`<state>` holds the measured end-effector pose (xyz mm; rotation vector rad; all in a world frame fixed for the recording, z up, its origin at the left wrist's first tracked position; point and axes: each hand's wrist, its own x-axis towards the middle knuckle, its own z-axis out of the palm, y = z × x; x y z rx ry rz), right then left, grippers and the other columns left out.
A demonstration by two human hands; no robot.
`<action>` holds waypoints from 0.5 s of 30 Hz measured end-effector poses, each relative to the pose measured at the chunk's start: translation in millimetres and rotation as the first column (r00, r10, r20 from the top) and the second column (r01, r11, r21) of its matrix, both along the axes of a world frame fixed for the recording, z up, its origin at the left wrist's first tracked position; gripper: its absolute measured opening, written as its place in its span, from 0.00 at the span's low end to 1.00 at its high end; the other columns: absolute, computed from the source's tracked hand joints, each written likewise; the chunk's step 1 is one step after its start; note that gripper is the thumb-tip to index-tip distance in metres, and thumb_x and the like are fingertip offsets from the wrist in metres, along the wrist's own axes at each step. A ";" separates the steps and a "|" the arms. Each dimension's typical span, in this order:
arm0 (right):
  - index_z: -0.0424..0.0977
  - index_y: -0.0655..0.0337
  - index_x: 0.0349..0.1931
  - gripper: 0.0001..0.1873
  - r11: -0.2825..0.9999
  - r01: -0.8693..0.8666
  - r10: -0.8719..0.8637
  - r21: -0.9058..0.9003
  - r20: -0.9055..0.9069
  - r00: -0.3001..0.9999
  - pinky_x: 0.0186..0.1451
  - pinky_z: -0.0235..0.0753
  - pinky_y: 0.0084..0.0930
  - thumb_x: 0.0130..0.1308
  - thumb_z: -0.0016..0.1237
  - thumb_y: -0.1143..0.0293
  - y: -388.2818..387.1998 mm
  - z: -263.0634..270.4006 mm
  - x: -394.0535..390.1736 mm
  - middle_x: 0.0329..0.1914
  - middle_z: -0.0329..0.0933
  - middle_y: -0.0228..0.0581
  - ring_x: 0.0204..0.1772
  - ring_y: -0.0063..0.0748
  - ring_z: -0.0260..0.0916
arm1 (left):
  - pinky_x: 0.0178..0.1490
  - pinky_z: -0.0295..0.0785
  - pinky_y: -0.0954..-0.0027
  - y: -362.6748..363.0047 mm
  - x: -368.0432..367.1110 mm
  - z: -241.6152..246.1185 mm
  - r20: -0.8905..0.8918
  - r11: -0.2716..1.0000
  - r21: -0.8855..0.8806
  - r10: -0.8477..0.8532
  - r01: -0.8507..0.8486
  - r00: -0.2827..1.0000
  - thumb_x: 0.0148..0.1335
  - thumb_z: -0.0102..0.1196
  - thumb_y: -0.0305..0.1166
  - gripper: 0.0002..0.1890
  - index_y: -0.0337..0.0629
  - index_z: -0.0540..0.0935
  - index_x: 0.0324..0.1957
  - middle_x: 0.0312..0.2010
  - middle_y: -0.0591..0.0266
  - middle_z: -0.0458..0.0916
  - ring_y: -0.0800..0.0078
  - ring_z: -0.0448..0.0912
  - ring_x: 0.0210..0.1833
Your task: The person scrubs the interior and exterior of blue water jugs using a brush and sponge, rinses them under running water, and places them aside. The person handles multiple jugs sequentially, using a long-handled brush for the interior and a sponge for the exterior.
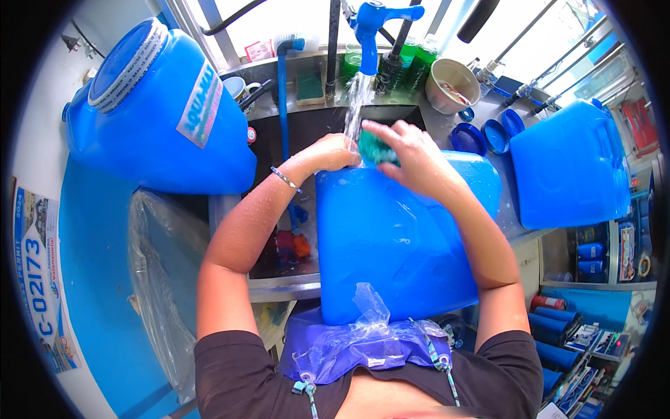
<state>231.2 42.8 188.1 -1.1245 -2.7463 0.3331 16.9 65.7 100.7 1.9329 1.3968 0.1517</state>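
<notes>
A large blue plastic jug (pixel 387 235) lies tilted over the edge of the stainless-steel sink (pixel 293 287), its near end against my blue apron (pixel 335 351). Water (pixel 357 102) runs from the blue-handled faucet (pixel 369 39) past the jug's far end. My left hand (pixel 337 152) is curled by the stream at the jug's far left edge; its fingertips are hidden, so its hold is unclear. In my right hand (pixel 413 154) is a wet green scouring pad (pixel 376 147), blurred, just above the jug's far end.
Another large blue jug (pixel 157 120) with a sealed cap stands left of the sink. A smaller blue container (pixel 568 167) stands on the right counter beside blue caps (pixel 494 136) and a beige bowl (pixel 453 86). Behind are green bottles (pixel 420 63), a sponge (pixel 310 89) and a blue pipe (pixel 283 105).
</notes>
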 end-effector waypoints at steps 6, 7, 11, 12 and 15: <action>0.64 0.49 0.65 0.39 0.967 0.127 -0.034 0.222 -0.380 0.924 0.67 0.57 0.46 0.47 0.56 0.69 33.2 -32.7 6.4 0.52 0.74 0.45 0.58 0.47 0.70 | 0.40 0.73 0.65 20.8 7.0 -55.5 0.571 0.857 -0.053 0.447 -0.512 0.689 0.67 0.50 0.43 0.16 0.39 0.82 0.37 0.31 0.58 0.80 0.71 0.79 0.34; 0.64 0.49 0.65 0.39 0.968 0.136 -0.024 0.212 -0.460 0.888 0.67 0.58 0.46 0.47 0.56 0.70 35.5 -35.9 7.8 0.52 0.75 0.45 0.58 0.48 0.71 | 0.39 0.73 0.66 28.4 7.9 -59.3 0.656 0.731 -0.241 0.608 -0.639 0.448 0.67 0.50 0.43 0.16 0.41 0.81 0.38 0.31 0.60 0.80 0.71 0.78 0.34; 0.65 0.57 0.64 0.38 0.973 0.166 0.016 0.161 -0.762 0.648 0.61 0.66 0.42 0.46 0.55 0.71 38.8 -43.2 10.3 0.52 0.73 0.48 0.54 0.49 0.71 | 0.37 0.72 0.67 89.9 23.5 -27.6 0.554 0.786 -0.388 0.617 -0.482 0.559 0.66 0.51 0.41 0.14 0.40 0.78 0.43 0.33 0.59 0.79 0.71 0.76 0.32; 0.65 0.59 0.63 0.38 0.975 0.168 0.022 0.148 -0.812 0.584 0.60 0.68 0.41 0.47 0.55 0.71 38.4 -44.4 10.4 0.52 0.73 0.49 0.53 0.49 0.71 | 0.39 0.74 0.65 105.2 35.4 -13.2 0.614 0.809 -0.414 0.586 -0.417 0.528 0.66 0.51 0.40 0.14 0.40 0.78 0.43 0.33 0.59 0.79 0.70 0.77 0.32; 0.65 0.63 0.63 0.37 0.961 0.151 0.120 0.233 -0.839 0.531 0.58 0.69 0.40 0.47 0.55 0.71 36.3 -46.2 13.2 0.52 0.71 0.53 0.52 0.50 0.70 | 0.56 0.74 0.55 146.1 71.2 36.6 0.869 0.881 -0.473 0.468 -0.008 0.161 0.67 0.50 0.39 0.17 0.39 0.74 0.51 0.45 0.49 0.78 0.58 0.79 0.46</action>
